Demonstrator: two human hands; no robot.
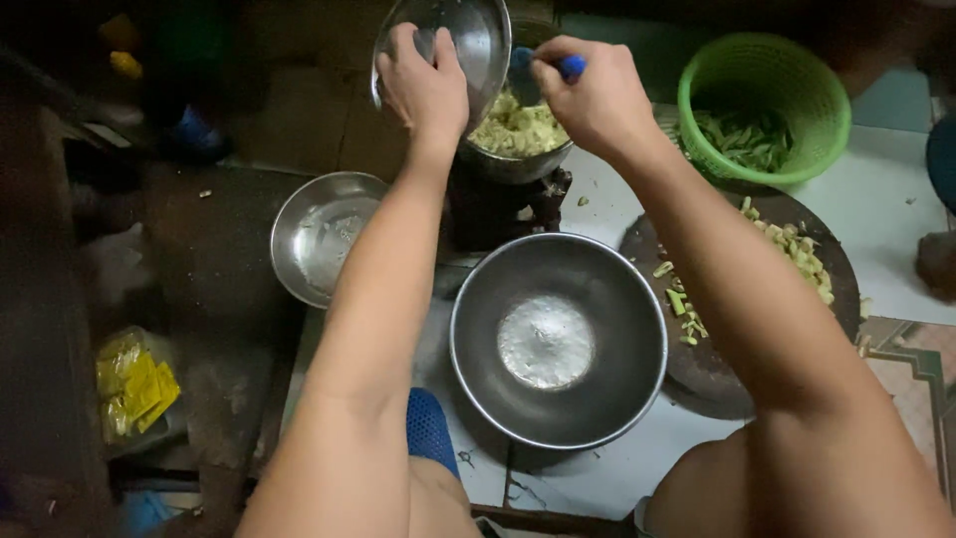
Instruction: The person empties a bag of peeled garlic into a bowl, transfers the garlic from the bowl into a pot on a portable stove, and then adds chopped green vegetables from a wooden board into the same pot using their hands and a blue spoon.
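Observation:
My left hand (423, 85) grips the rim of a steel bowl (468, 35) and holds it tilted over a pot (518, 154) filled with pale yellow chopped food (518, 128). My right hand (597, 95) is closed on a blue-handled utensil (570, 66) whose end reaches into the tilted bowl. The pot stands on a small dark stove (498, 204). Close in front of me lies a large empty steel bowl (558, 339).
A smaller empty steel bowl (324, 234) sits to the left on the dark floor. A round dark cutting board (757, 299) with chopped vegetable bits lies to the right. A green plastic basket (765, 105) holds green scraps. Yellow packets (134, 384) lie at far left.

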